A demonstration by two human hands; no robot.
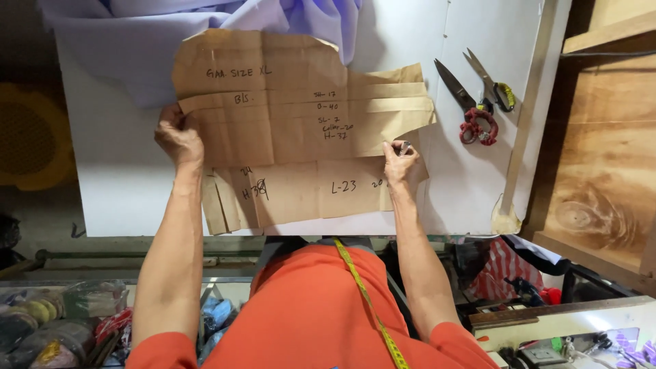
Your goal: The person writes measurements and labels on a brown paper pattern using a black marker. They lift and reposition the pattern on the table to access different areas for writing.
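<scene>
Brown paper pattern pieces with handwriting lie stacked on a white table. My left hand grips the left edge of the upper piece. My right hand pinches the pattern's lower right edge, where a lower brown piece sticks out beneath. A small dark object shows at my right fingertips; what it is I cannot tell. Pale lilac fabric lies bunched at the table's far edge, partly under the paper.
Two pairs of scissors lie on the table to the right, one with red-wrapped handles. A long wooden ruler runs along the right side. A yellow tape measure hangs over my orange shirt. Wooden shelving stands at right.
</scene>
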